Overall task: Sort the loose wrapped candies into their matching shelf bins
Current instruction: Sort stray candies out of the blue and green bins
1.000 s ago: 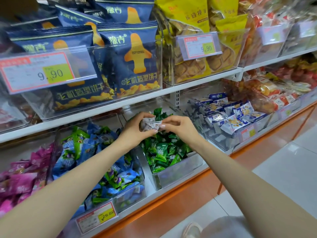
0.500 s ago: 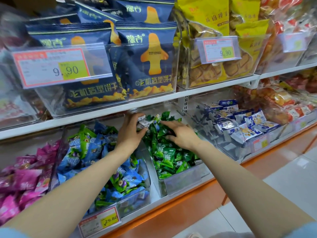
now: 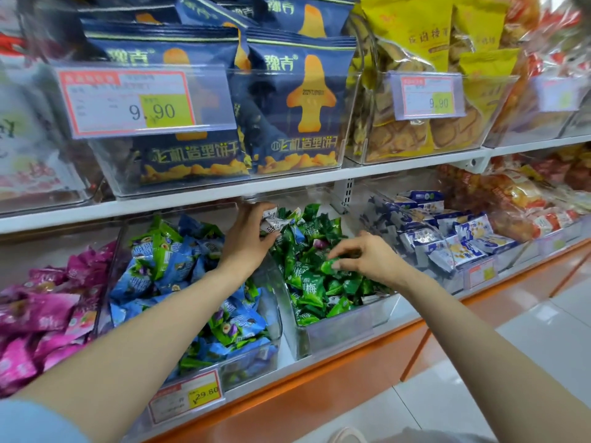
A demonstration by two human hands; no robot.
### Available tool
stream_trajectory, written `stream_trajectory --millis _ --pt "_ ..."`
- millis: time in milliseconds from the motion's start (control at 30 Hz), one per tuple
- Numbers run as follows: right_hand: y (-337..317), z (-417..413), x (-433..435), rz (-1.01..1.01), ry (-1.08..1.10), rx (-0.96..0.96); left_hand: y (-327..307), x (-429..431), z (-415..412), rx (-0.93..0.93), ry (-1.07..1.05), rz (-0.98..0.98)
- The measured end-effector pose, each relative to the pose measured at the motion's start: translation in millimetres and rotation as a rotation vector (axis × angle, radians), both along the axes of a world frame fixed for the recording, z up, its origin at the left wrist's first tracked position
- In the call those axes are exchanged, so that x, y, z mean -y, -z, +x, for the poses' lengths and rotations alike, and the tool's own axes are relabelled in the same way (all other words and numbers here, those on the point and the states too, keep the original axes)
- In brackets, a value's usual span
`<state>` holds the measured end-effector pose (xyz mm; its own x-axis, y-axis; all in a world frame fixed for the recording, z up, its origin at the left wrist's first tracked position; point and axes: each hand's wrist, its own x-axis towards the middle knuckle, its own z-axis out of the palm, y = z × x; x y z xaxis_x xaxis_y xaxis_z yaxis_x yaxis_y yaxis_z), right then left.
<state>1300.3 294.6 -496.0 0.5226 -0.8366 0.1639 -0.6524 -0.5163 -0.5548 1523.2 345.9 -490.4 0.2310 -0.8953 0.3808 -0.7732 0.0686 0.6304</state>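
My left hand reaches over the wall between two clear bins and holds silver-white wrapped candies at the back of the green-candy bin. My right hand hovers over that bin's middle, fingertips pinched on a green wrapped candy. The bin is heaped with green wrapped candies. To its left stands a bin of blue-and-green wrapped candies.
Pink wrapped candies fill the far-left bin. Blue-white packets lie in the bin to the right, red-orange snacks beyond. The upper shelf with biscuit bags hangs low over the bins. Orange shelf base and white floor below.
Both hands went from holding the silver candies together in front of the shelf into the green-candy bin. My right hand then drew forward and pinched a green candy.
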Motion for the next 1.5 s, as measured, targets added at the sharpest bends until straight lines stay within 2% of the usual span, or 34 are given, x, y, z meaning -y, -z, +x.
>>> stream_trajectory --millis 33,233,267,333,367,433,533,600,667,767,800,933,1000,1100,1233,1333,1433,1500 --pt "-1 0 -6 0.021 -0.033 -0.053 0 0 0 0.004 0.001 0.003" --pt "-1 4 -10 0.191 -0.089 -0.019 -3 -3 1 -0.002 0.008 0.042" --pt "-3 8 -6 0.174 -0.05 0.053 -3 -3 1 0.002 0.006 0.047" --pt "-6 15 8 0.015 0.091 0.145 -3 -2 1 0.008 0.003 0.053" --pt "-8 18 17 -0.063 0.145 0.122 -3 -2 1 0.008 0.003 0.052" --pt "-9 24 37 -0.12 0.145 -0.039 -2 -1 1 0.005 0.008 0.046" --pt "-4 40 55 -0.075 0.041 -0.359 0 1 3 0.005 0.017 0.019" --pt "0 48 61 -0.061 0.016 -0.408 2 2 4 0.013 0.013 0.0" --pt "-1 54 64 -0.029 0.049 -0.244 4 3 4 0.015 0.009 -0.01" --pt "-2 65 75 -0.108 0.116 -0.004 6 5 4 -0.012 0.014 -0.02" --pt "-1 70 79 -0.116 0.097 0.005 6 5 4 -0.021 0.016 -0.022" --pt "7 88 96 0.013 0.025 -0.154 6 7 6 0.003 0.024 -0.034" --pt "9 91 101 0.084 0.061 -0.063 7 8 7 0.01 0.021 -0.034" --pt "11 89 101 0.032 0.146 0.046 8 7 6 0.004 0.015 -0.041" --pt "1 76 86 -0.021 0.26 0.386 2 3 8 0.007 0.04 0.003" --pt "-18 66 55 0.1 0.31 0.565 -8 -11 8 -0.091 0.083 0.0" --pt "-30 65 6 0.32 0.18 0.745 -14 -52 4 -0.131 0.176 -0.077" --pt "-34 69 -30 0.433 0.105 0.757 -13 -92 6 -0.107 0.265 -0.089"
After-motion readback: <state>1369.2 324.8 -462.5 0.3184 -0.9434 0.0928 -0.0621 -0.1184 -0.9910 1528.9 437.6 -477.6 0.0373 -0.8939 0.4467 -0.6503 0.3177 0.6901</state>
